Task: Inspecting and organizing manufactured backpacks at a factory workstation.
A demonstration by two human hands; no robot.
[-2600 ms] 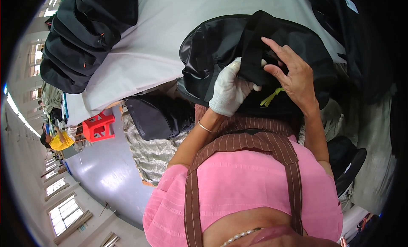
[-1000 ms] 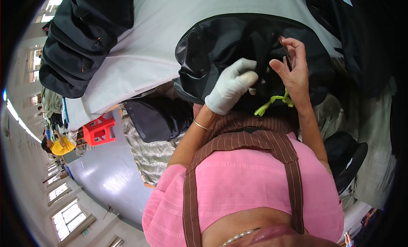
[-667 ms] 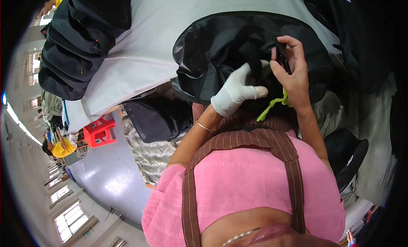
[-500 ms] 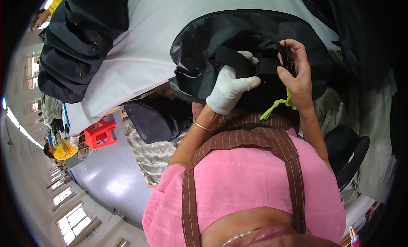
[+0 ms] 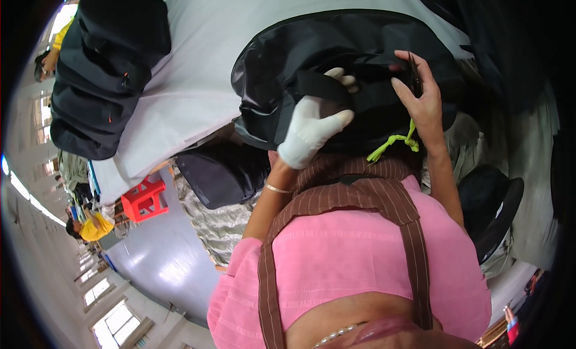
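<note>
A large black bag (image 5: 264, 79) of smooth, partly shiny fabric lies in front of me at the table's edge. My left hand (image 5: 315, 124), in a white knit glove with thumb and fingertips showing pale, is closed around a dark fabric flap (image 5: 321, 88) on the bag. To its right, over the bag, my bare right hand (image 5: 426, 106) grips small dark thread snips (image 5: 414, 76), their pointed end facing up. A neon yellow-green cord (image 5: 393, 146) hangs knotted below that hand. The fingers of my right hand partly hide the snips.
Several black bags (image 5: 102, 79) are stacked on the white-covered table (image 5: 186, 79) at left. Below its edge sits another dark bag (image 5: 216, 175). A red plastic stool (image 5: 144, 200) stands on the floor. More black pieces (image 5: 492, 211) lie at right. People in yellow work farther left.
My left hand has shifted slightly left with the flap, and the strip stretched toward my right hand no longer shows. The snips have turned a little in my right hand. The view has tilted slightly.
</note>
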